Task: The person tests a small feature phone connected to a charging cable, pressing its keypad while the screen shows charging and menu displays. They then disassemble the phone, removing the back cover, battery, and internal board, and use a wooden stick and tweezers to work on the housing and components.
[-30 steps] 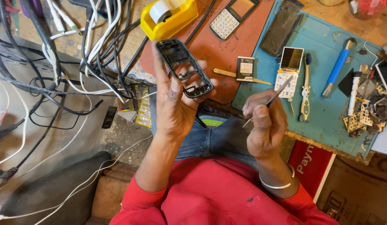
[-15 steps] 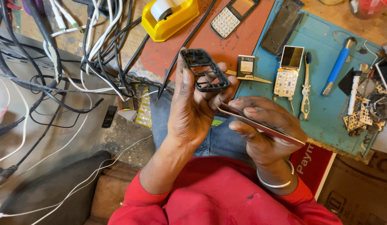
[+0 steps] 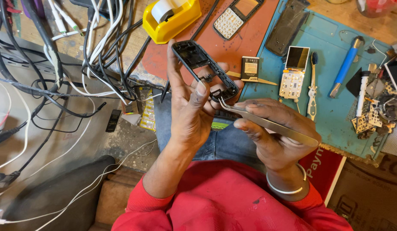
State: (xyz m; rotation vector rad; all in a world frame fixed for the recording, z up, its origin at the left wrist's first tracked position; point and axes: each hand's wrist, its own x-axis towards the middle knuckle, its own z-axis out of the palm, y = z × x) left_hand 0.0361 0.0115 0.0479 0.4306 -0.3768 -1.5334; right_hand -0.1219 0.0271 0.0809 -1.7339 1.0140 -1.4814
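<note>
Black plastic is what you are gripping: your left hand [image 3: 188,111] is holding a hollow phone frame [image 3: 205,70] up above your lap, thumb pressed on its near edge and the other fingers curled behind it. Your right hand [image 3: 275,137] is pinching steel tweezers [image 3: 267,124], fingers pressed together along the shaft, and their tips are touching the frame's lower end. Just beyond the frame, on the reddish mat [image 3: 250,40], a small battery [image 3: 250,68] is lying, with a keypad phone [image 3: 237,17] further off. On the blue mat [image 3: 331,111] a bare circuit board with screen [image 3: 294,70] is sitting beside a blue-handled screwdriver [image 3: 346,66]. A yellow tape dispenser [image 3: 173,17] is standing near the cables [image 3: 100,47].
</note>
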